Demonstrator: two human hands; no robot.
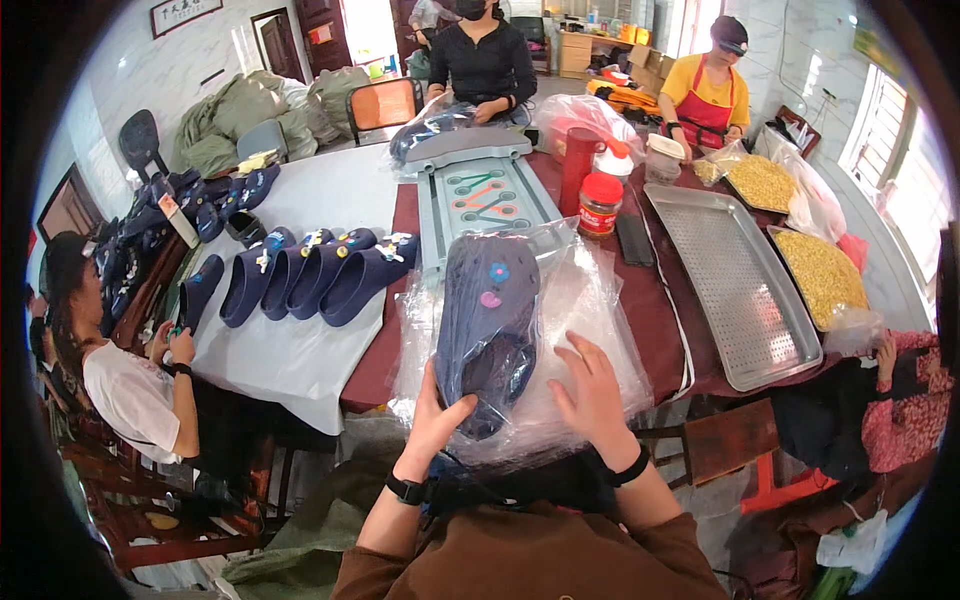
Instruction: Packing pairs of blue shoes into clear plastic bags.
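A navy clog with a blue flower charm and a pink charm lies inside a clear plastic bag, toe pointing away from me. My left hand grips the heel end through the plastic, thumb on top and fingers along the side. To the right of the clog, my right hand is open with fingers spread, just over or touching the clear plastic. A pile of flat clear bags lies beneath the bagged clog. Whether a second clog is under the first is hidden.
Several navy clogs stand in a row at left on white sheeting. Ahead is a grey plastic board; right of it stand a red-lidded jar, a dark phone and a perforated metal tray. Co-workers sit around the table.
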